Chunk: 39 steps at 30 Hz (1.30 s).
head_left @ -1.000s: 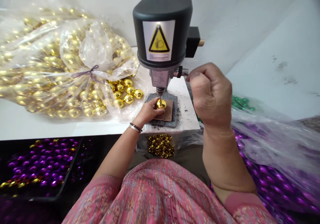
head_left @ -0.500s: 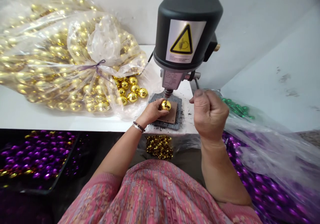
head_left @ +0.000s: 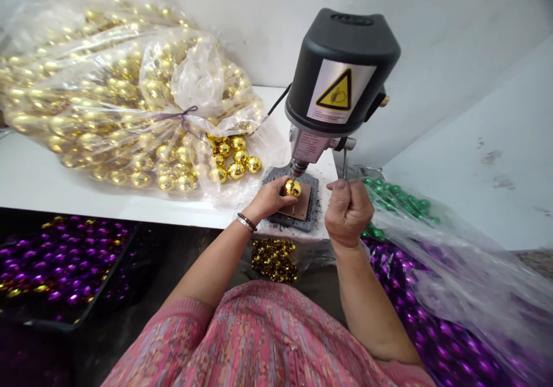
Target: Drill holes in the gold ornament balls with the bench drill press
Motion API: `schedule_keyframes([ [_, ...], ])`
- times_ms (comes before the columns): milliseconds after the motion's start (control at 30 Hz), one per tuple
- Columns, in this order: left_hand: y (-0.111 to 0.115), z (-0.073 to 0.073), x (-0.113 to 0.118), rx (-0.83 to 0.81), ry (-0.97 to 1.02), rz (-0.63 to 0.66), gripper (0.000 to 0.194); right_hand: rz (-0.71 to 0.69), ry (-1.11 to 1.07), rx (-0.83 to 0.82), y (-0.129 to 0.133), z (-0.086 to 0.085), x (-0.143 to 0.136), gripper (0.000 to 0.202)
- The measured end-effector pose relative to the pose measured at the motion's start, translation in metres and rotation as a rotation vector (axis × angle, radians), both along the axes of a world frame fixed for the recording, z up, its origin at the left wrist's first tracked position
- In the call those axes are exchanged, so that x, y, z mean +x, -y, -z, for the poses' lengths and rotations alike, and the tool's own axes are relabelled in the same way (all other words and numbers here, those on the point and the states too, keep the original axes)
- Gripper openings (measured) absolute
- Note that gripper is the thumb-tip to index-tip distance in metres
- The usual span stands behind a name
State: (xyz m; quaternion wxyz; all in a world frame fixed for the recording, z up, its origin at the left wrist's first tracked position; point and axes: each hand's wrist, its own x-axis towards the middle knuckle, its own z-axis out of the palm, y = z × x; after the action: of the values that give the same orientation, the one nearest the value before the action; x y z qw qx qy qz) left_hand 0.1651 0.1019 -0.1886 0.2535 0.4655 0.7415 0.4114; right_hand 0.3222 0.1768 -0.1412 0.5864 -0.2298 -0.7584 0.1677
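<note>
My left hand (head_left: 273, 198) grips a shiny gold ball (head_left: 292, 188) between thumb and fingers, over the brown pad (head_left: 298, 208) on the drill press's grey base (head_left: 313, 194). Right above the ball is the chuck (head_left: 299, 167) of the black-topped drill press (head_left: 343, 70); whether the bit touches the ball I cannot tell. My right hand (head_left: 349, 209) is closed round the lower end of the press's metal lever (head_left: 345, 165), to the right of the base. Dark shavings lie around the base.
A tied clear bag of gold balls (head_left: 116, 93) covers the table's left side, with loose gold balls (head_left: 236, 170) beside it. Green balls (head_left: 400, 198) and purple balls (head_left: 432, 312) lie at the right under plastic. A black crate (head_left: 106, 272) of purple balls stands lower left.
My right hand has moved down and to the left, and more of the lever shows above it. The view has shifted, so the press appears further right and lower. My left hand still holds the ball.
</note>
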Motion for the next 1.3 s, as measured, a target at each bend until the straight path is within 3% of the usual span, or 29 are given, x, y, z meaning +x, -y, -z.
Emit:
schedule_keyframes([
  [67,0.0,0.0,0.0,0.001,0.008,0.001,0.047,-0.014,-0.008,-0.011,0.001,-0.002,0.0,0.03],
  [133,0.001,0.001,0.0,-0.009,0.019,-0.003,0.052,-0.037,-0.029,-0.054,0.004,-0.015,0.002,0.033],
  [300,0.003,0.001,0.0,-0.015,0.037,-0.01,0.062,-0.106,-0.097,-0.258,0.002,-0.073,0.001,0.044],
  [400,0.008,0.0,0.002,0.0,0.055,-0.002,0.059,-0.156,-0.137,-0.312,-0.01,-0.097,-0.007,0.048],
  [567,0.031,-0.002,0.002,0.045,0.065,0.04,0.064,-0.157,-0.122,-0.313,-0.026,-0.109,-0.015,0.052],
  [767,0.067,-0.008,-0.006,-0.036,0.126,0.339,0.076,-0.156,-0.181,-0.357,-0.024,-0.108,-0.017,0.057],
  [833,0.067,-0.011,-0.016,-0.045,0.107,0.222,0.072,-0.159,-0.19,-0.362,-0.022,-0.108,-0.017,0.056],
  [967,0.042,-0.015,-0.046,-0.022,-0.125,-0.321,0.042,-0.163,-0.19,-0.369,-0.02,-0.108,-0.017,0.056],
  [1033,0.025,-0.017,-0.062,-0.074,-0.304,-0.462,0.04,-0.164,-0.188,-0.362,-0.019,-0.107,-0.016,0.056],
  [1133,0.003,-0.023,-0.077,-0.248,-0.441,-0.496,0.04,-0.162,-0.177,-0.341,-0.019,-0.106,-0.015,0.057],
  [1300,-0.01,-0.025,-0.075,-0.504,-0.559,-0.337,0.038,-0.14,-0.147,-0.337,-0.018,-0.104,-0.013,0.057],
])
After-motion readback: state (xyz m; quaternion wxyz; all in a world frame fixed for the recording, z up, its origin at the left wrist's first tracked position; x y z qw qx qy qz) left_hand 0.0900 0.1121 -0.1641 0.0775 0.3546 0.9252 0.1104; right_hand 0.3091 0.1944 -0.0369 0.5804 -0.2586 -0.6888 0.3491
